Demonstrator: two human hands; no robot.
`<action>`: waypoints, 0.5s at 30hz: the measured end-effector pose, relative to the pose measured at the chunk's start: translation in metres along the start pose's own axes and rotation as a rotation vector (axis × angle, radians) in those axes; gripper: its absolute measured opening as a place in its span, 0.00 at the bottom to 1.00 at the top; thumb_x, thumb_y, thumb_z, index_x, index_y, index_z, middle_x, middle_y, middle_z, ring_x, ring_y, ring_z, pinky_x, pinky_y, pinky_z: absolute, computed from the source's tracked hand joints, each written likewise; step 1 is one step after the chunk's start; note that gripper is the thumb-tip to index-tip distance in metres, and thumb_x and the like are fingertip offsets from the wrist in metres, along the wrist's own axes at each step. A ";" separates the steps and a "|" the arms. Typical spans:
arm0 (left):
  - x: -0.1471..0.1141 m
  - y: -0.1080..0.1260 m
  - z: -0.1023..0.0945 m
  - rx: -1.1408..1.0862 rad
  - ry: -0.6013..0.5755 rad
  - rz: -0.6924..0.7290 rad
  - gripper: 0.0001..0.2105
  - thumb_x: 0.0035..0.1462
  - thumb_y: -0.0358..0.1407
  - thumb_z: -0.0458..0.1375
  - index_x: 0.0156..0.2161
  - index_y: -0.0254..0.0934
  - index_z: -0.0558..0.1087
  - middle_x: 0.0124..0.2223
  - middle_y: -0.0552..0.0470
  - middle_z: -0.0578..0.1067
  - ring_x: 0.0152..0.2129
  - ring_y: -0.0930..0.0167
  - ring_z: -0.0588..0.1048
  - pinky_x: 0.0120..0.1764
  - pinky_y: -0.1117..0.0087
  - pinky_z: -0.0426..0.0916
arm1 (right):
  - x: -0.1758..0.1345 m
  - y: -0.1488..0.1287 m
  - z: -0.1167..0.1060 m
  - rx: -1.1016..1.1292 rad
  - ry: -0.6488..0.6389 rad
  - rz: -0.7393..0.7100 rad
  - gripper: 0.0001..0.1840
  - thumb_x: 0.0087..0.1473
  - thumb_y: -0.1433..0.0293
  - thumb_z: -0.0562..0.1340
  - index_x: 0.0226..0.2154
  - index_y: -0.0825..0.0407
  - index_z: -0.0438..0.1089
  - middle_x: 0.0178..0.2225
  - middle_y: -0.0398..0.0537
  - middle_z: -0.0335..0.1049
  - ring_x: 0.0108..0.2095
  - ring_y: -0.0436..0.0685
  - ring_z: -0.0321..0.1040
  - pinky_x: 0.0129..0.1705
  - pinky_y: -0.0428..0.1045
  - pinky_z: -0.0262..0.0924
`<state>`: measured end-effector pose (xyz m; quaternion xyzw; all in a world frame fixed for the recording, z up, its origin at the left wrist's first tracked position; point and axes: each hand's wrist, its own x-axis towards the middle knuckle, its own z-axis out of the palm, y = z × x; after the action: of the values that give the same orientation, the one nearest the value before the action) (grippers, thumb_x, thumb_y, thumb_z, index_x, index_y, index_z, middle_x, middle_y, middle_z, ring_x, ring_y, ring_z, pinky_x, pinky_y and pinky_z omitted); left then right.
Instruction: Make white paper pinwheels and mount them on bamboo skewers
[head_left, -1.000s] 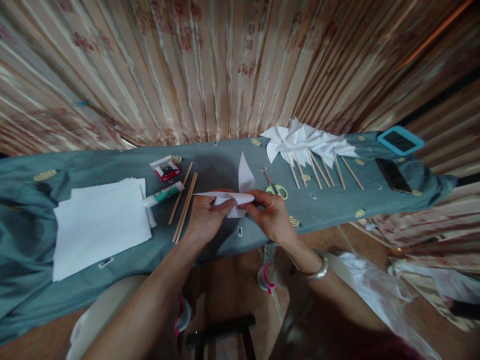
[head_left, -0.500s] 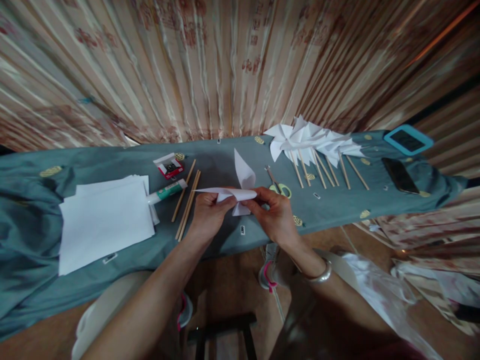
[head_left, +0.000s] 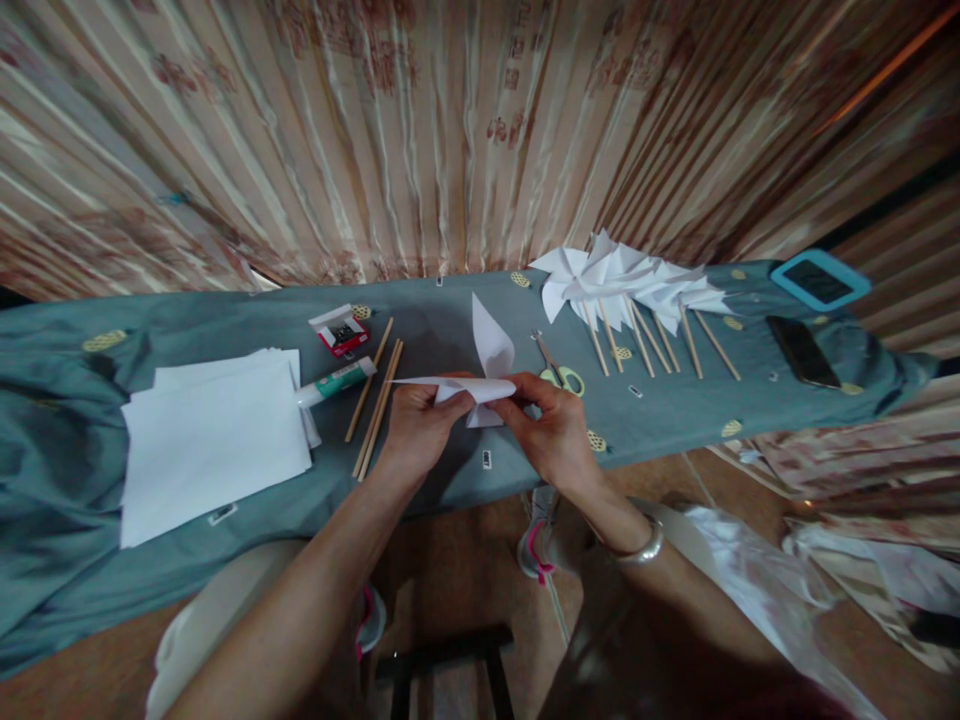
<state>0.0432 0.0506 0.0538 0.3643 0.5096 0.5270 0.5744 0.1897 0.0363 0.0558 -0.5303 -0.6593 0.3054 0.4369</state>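
Observation:
Between my hands is a white paper pinwheel (head_left: 491,338), held just above the near part of the table, its blades curled and pointing up, left and down. My left hand (head_left: 418,425) is closed on the left blade, thumb on top. My right hand (head_left: 551,425) pinches the folded paper near the middle; its fingertips are partly hidden behind the paper. Just beyond my right hand lie scissors (head_left: 559,376) with yellow-green handles. Left of my left hand rest several wooden sticks (head_left: 379,410).
A stack of white paper (head_left: 214,450) lies at the left, with a glue stick (head_left: 337,381) and a small red-and-white box (head_left: 340,330) near it. Finished pinwheels on sticks (head_left: 630,280) overlap at the back right. Farther right are a blue-framed device (head_left: 820,279) and a black phone (head_left: 802,352).
Hardly anything differs. Both hands keep the same grip on the pinwheel, and the whole view has shifted very slightly.

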 end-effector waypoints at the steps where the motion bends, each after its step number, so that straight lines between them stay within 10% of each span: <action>1: 0.000 0.000 0.000 -0.009 0.009 -0.006 0.07 0.35 0.30 0.66 0.26 0.34 0.80 0.22 0.56 0.76 0.21 0.74 0.70 0.29 0.73 0.63 | 0.000 0.000 0.000 0.004 0.001 0.003 0.06 0.53 0.71 0.62 0.33 0.51 0.75 0.26 0.41 0.72 0.27 0.49 0.66 0.32 0.45 0.60; 15: -0.002 0.001 0.002 -0.038 0.024 -0.017 0.07 0.35 0.31 0.67 0.26 0.34 0.80 0.22 0.56 0.75 0.21 0.74 0.69 0.29 0.73 0.62 | 0.000 -0.003 0.002 0.013 0.030 0.053 0.05 0.52 0.68 0.63 0.33 0.51 0.73 0.27 0.43 0.75 0.28 0.51 0.70 0.32 0.45 0.63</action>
<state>0.0446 0.0489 0.0556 0.3426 0.5095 0.5358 0.5796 0.1869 0.0355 0.0576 -0.5493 -0.6364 0.3129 0.4420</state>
